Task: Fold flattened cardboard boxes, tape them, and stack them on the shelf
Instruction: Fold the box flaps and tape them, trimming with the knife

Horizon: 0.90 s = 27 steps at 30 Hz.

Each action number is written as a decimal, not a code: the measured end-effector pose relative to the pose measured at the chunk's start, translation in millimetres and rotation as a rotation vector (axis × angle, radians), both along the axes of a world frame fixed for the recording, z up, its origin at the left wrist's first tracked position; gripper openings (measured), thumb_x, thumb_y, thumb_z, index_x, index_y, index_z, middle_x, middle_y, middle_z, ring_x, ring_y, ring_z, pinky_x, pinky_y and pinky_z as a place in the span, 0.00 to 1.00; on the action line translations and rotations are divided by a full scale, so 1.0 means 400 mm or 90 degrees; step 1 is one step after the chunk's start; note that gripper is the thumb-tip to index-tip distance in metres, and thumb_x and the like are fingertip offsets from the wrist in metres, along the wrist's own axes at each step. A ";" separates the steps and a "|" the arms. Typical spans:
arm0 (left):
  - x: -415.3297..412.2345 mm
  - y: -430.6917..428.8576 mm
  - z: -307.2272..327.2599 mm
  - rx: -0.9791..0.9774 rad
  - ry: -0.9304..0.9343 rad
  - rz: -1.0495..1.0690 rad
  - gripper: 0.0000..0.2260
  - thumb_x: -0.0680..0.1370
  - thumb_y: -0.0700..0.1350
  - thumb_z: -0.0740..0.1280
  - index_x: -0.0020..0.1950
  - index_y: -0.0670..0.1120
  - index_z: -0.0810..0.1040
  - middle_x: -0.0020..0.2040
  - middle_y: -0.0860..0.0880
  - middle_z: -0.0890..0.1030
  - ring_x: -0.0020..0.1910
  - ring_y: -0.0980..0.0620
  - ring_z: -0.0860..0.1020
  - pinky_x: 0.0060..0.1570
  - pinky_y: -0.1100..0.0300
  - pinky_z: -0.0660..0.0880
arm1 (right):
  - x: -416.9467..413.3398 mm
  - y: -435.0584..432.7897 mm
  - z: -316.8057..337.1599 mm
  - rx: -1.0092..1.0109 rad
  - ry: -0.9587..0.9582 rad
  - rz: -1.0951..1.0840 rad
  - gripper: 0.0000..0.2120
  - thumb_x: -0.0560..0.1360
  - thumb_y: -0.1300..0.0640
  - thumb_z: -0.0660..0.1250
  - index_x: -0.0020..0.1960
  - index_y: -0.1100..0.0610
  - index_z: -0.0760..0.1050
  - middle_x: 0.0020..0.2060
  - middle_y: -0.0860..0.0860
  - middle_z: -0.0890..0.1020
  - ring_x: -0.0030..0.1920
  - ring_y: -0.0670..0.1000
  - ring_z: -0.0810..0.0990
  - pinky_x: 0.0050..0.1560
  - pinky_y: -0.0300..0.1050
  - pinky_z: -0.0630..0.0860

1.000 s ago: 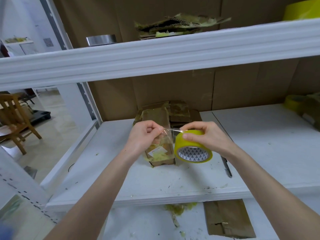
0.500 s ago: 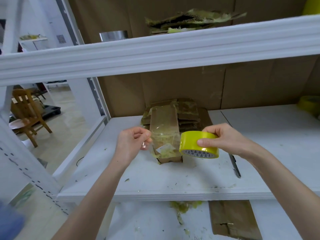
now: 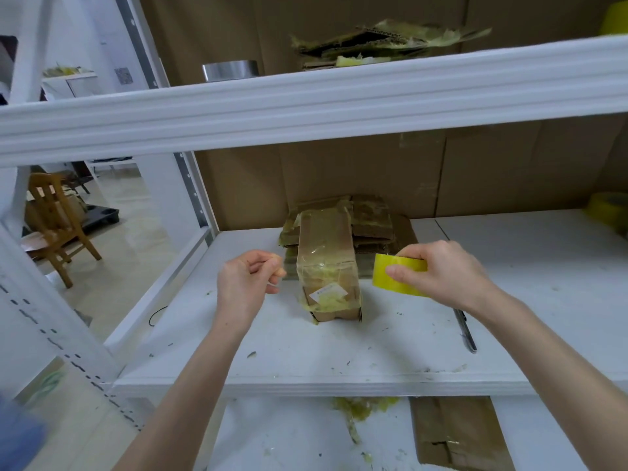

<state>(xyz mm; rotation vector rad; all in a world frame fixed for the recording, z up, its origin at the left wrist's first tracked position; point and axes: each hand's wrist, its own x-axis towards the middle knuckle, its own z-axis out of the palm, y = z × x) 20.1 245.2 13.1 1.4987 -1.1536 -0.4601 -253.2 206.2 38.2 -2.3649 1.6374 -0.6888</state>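
A small folded cardboard box (image 3: 328, 266), wrapped in old clear and yellowish tape, stands on the white middle shelf (image 3: 339, 362). Behind it lies a pile of flattened cardboard (image 3: 372, 222). My right hand (image 3: 438, 271) grips a yellow tape roll (image 3: 396, 275) just right of the box. My left hand (image 3: 248, 280) pinches the free end of a clear tape strip to the left of the box. The strip spans across the box's top between my hands.
A dark knife or cutter (image 3: 465, 329) lies on the shelf right of my right wrist. Another yellow roll (image 3: 608, 210) sits far right. Torn cardboard (image 3: 384, 42) and a silver roll (image 3: 231, 69) rest on the upper shelf. Flat cardboard (image 3: 455, 433) lies below. A wooden chair (image 3: 54, 222) stands left.
My hands have moved apart, pulling a longer strip of tape off the roll. The roll went right of the box, the left hand went left, and the strip now crosses over the box.
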 end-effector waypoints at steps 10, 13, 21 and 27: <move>0.016 -0.027 -0.032 0.009 0.045 -0.001 0.06 0.77 0.39 0.68 0.41 0.48 0.80 0.34 0.50 0.82 0.33 0.55 0.79 0.38 0.60 0.81 | 0.046 -0.032 -0.030 -0.129 0.065 -0.084 0.20 0.78 0.38 0.57 0.57 0.48 0.79 0.40 0.52 0.80 0.47 0.57 0.78 0.40 0.44 0.64; 0.013 -0.032 -0.042 0.014 0.047 0.008 0.04 0.74 0.39 0.71 0.42 0.47 0.81 0.37 0.49 0.82 0.35 0.54 0.79 0.38 0.60 0.81 | 0.052 -0.040 -0.045 -0.153 0.059 -0.099 0.20 0.78 0.38 0.57 0.59 0.49 0.79 0.42 0.53 0.82 0.48 0.57 0.79 0.42 0.44 0.65; 0.029 -0.073 -0.071 0.014 0.025 0.000 0.05 0.73 0.38 0.72 0.43 0.49 0.80 0.35 0.46 0.80 0.36 0.53 0.78 0.35 0.62 0.79 | 0.072 -0.078 -0.066 -0.147 0.068 -0.119 0.20 0.78 0.38 0.58 0.57 0.49 0.80 0.41 0.53 0.81 0.43 0.53 0.74 0.41 0.43 0.64; 0.028 -0.119 -0.101 0.022 0.029 -0.026 0.04 0.74 0.39 0.71 0.47 0.47 0.80 0.34 0.49 0.79 0.36 0.54 0.78 0.34 0.63 0.79 | 0.087 -0.117 -0.080 -0.108 0.076 -0.133 0.20 0.79 0.39 0.57 0.59 0.50 0.78 0.46 0.55 0.82 0.48 0.56 0.77 0.41 0.43 0.65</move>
